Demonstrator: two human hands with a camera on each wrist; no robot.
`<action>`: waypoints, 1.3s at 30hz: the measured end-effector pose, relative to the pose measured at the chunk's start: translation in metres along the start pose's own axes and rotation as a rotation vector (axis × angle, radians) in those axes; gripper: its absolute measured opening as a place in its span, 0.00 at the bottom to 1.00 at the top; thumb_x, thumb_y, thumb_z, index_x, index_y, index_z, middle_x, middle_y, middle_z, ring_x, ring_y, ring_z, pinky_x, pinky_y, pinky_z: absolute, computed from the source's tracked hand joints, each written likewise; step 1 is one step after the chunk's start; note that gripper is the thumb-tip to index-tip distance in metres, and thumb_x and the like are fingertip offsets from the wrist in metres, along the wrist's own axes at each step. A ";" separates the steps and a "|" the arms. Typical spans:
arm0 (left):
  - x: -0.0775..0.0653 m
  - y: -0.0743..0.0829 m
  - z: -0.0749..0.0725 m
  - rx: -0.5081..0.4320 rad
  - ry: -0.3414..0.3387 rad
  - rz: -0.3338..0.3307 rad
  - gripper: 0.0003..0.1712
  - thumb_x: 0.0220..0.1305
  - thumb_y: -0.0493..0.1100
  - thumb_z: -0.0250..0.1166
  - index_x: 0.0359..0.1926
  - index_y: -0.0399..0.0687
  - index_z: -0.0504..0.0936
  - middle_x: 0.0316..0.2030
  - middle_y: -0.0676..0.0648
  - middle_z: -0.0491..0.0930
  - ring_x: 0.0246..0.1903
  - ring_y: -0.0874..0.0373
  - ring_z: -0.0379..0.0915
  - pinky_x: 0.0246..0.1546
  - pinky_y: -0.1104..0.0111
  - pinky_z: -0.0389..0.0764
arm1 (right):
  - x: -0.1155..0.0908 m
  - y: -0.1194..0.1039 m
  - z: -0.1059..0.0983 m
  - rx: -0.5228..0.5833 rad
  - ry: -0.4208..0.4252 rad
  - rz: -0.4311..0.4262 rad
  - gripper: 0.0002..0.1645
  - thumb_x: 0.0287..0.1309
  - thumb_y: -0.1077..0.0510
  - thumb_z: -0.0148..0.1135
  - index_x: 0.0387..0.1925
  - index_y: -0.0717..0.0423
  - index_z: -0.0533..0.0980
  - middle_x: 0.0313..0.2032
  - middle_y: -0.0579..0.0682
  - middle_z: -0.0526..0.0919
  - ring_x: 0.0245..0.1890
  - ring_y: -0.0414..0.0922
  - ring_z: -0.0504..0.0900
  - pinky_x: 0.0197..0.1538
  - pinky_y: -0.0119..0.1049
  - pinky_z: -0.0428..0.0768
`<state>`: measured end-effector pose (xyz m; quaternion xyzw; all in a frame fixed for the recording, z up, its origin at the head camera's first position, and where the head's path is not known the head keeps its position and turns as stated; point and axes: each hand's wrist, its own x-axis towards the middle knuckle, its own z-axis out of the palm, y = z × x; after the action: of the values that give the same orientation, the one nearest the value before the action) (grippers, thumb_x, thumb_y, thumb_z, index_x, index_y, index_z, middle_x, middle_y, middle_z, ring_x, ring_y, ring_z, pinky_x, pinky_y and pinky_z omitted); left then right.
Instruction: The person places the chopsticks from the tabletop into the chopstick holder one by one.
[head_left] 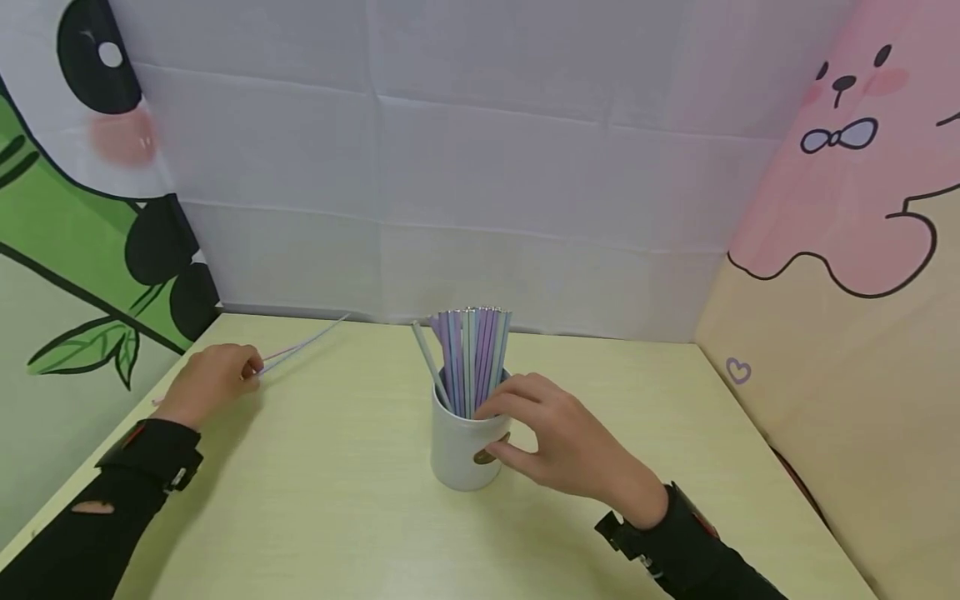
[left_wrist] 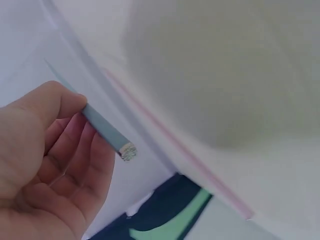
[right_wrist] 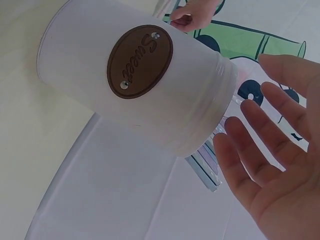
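In the head view my left hand (head_left: 213, 379), at the table's left side, pinches a slim pale blue pencil-like stick (left_wrist: 107, 127) between thumb and fingers. Its near end glitters in the left wrist view. A pink stick (left_wrist: 220, 190) lies on the table beneath that hand. A white cup (head_left: 453, 458) stands upright mid-table, filled with several purple, blue and pale green sticks (head_left: 472, 358); one leans left. My right hand (head_left: 562, 437) is at the cup's right side, fingertips by the rim. The right wrist view shows its fingers spread and holding nothing.
The pale yellow table (head_left: 337, 517) meets a hanging white cloth (head_left: 487, 167) at the back. A panda-printed panel (head_left: 82, 242) borders the left, and a panel with a pink bear (head_left: 847, 192) the right. The cup bears a brown oval label (right_wrist: 140, 62).
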<state>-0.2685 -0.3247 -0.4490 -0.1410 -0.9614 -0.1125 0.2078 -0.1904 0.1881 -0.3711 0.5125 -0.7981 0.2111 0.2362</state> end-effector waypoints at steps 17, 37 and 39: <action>0.005 0.132 -0.080 0.042 0.425 0.309 0.16 0.52 0.25 0.76 0.40 0.43 0.86 0.34 0.49 0.84 0.28 0.59 0.78 0.28 0.60 0.79 | 0.019 -0.004 -0.019 -0.020 0.141 0.052 0.18 0.58 0.61 0.79 0.49 0.52 0.84 0.48 0.45 0.84 0.53 0.44 0.81 0.58 0.39 0.82; -0.001 0.249 -0.092 0.177 0.374 0.649 0.17 0.48 0.29 0.80 0.40 0.41 0.86 0.31 0.47 0.82 0.30 0.55 0.75 0.31 0.67 0.85 | 0.048 -0.021 -0.017 -0.205 0.172 -0.040 0.16 0.56 0.61 0.81 0.46 0.55 0.88 0.46 0.49 0.85 0.50 0.49 0.80 0.50 0.38 0.82; 0.001 0.255 -0.089 0.190 0.367 0.662 0.17 0.49 0.30 0.80 0.40 0.41 0.86 0.31 0.48 0.82 0.30 0.56 0.74 0.32 0.68 0.84 | 0.049 -0.022 -0.016 -0.212 0.153 -0.038 0.14 0.56 0.61 0.81 0.44 0.55 0.88 0.43 0.48 0.85 0.47 0.48 0.80 0.46 0.35 0.82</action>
<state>-0.1556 -0.1108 -0.3297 -0.4013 -0.8170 0.0270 0.4133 -0.1856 0.1539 -0.3272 0.4821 -0.7857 0.1592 0.3532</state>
